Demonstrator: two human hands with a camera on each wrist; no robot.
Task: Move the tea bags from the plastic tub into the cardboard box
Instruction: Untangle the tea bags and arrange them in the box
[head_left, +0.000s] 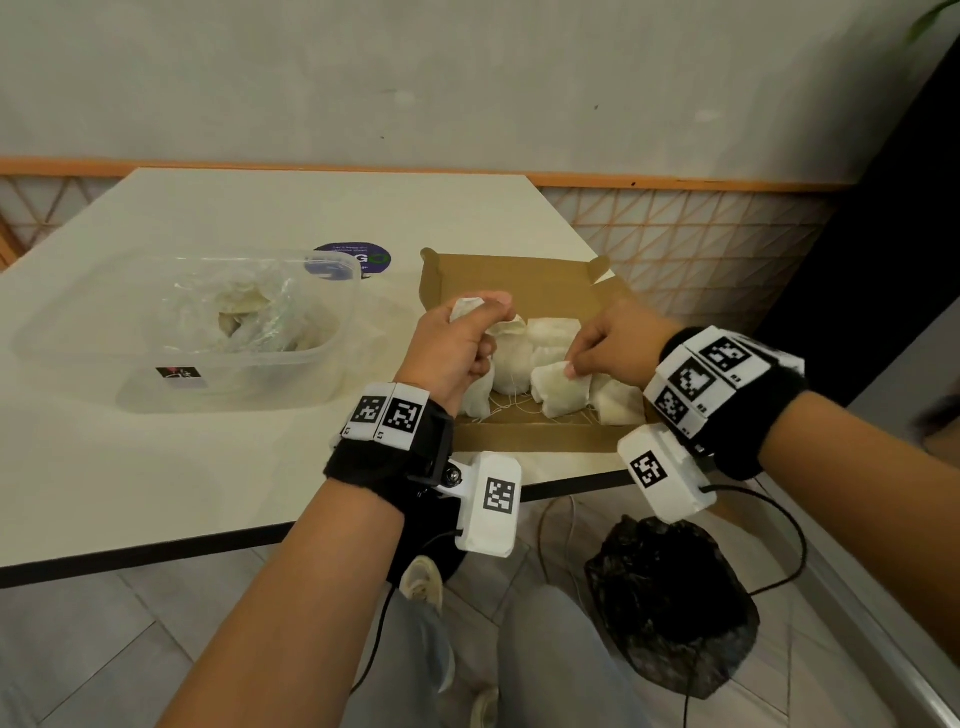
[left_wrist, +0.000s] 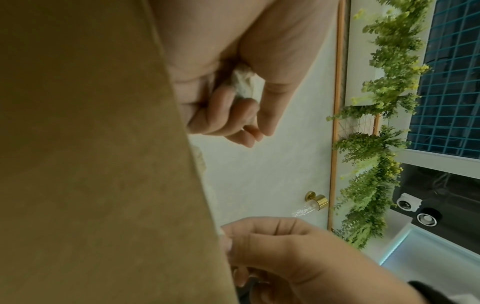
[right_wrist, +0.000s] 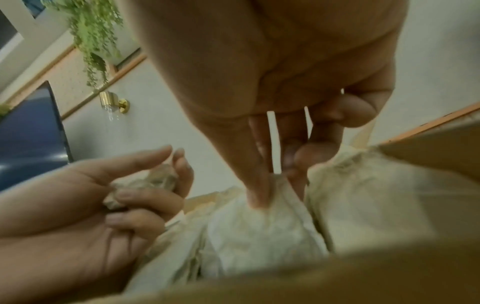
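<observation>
**Paper sachets mid-transfer, tub to box**

Clear plastic tub (head_left: 182, 332) at left on the pale tabletop (head_left: 156, 467), a few tea bags (head_left: 244, 312) heaped inside among crinkled film. Well apart to its right, open cardboard box (head_left: 519, 275) near the tabletop's right corner, packed with standing tea bags (head_left: 558, 384) in rough rows, strings trailing on the box floor. Left hand (head_left: 457, 348) raised over the box's left side, grip clamped round a crumpled tea bag (head_left: 465, 306), fingers curled over it in both wrist views. Right hand (head_left: 613, 343) lowered into the box, grip pinched together on the top edge of one standing bag (right_wrist: 259, 222), fingertips (right_wrist: 257, 195) pressed into the paper.

Likely handling: featherweight, soft, easily crushed, thin paper prone to tearing; strings apt to tangle and drag neighbours along. Best held lightly by a top fold or across the flat faces, never squeezed in a fist.

Room for moving: open tabletop between tub and box, nothing in the way of a low carry. Box walls low, upright back flap behind, front edge close to the tabletop's rim. Free space inside the box seemingly only along the far side, behind the rows; nearest rows tight against each other.
</observation>
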